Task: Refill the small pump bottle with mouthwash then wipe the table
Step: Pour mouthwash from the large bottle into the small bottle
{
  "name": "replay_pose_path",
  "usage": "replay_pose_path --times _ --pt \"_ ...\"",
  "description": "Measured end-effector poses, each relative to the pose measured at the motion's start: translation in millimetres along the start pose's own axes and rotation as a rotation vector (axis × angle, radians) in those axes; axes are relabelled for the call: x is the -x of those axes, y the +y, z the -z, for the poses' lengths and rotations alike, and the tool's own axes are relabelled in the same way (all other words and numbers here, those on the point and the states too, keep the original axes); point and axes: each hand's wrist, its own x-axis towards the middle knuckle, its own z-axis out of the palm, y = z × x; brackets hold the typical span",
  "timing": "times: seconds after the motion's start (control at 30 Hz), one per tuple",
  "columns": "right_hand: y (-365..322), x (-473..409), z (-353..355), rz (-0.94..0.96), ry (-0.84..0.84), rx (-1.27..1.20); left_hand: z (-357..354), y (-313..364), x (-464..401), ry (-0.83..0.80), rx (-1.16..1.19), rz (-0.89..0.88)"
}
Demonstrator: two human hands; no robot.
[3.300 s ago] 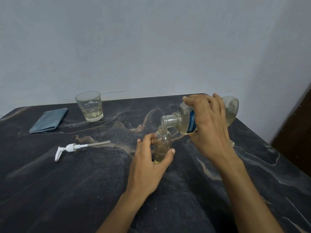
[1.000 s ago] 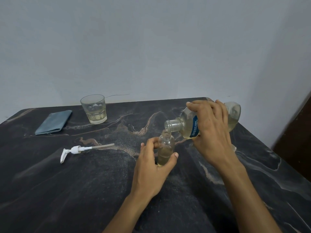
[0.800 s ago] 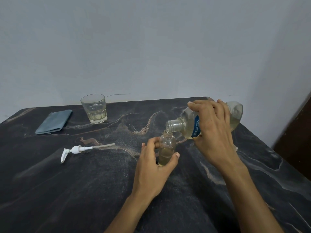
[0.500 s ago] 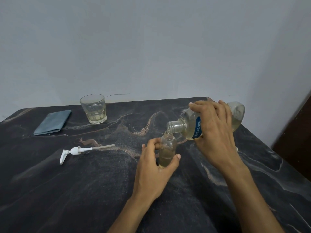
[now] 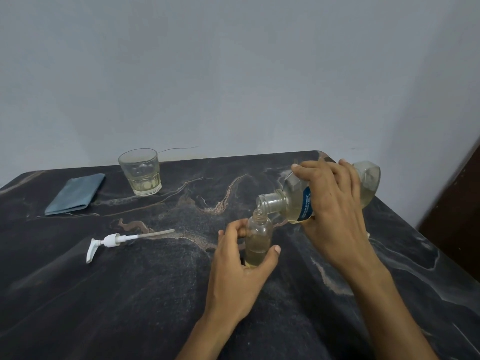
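Note:
A small clear bottle (image 5: 257, 239) stands upright on the dark marble table (image 5: 130, 294), partly filled with pale yellow liquid. My left hand (image 5: 240, 268) wraps around its lower part. My right hand (image 5: 335, 206) holds the large mouthwash bottle (image 5: 291, 203) tipped on its side, its open mouth right over the small bottle's neck. The white pump head (image 5: 114, 241) with its tube lies flat on the table to the left. A folded blue cloth (image 5: 75, 193) lies at the far left.
A drinking glass (image 5: 140, 172) with a little yellowish liquid stands at the back left, near the wall. The table's right edge runs diagonally past my right arm, with a dark brown panel (image 5: 457, 219) beyond it.
The liquid level in the small bottle has risen. Both hands and both bottles keep about the same pose; the view shifted slightly.

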Motion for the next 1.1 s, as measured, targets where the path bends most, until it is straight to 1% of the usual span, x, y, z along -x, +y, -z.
replay_pose_path --times 1.1 --pt "1.2 -0.2 -0.2 -0.004 0.012 0.011 -0.2 -3.1 0.3 0.002 -0.003 0.015"
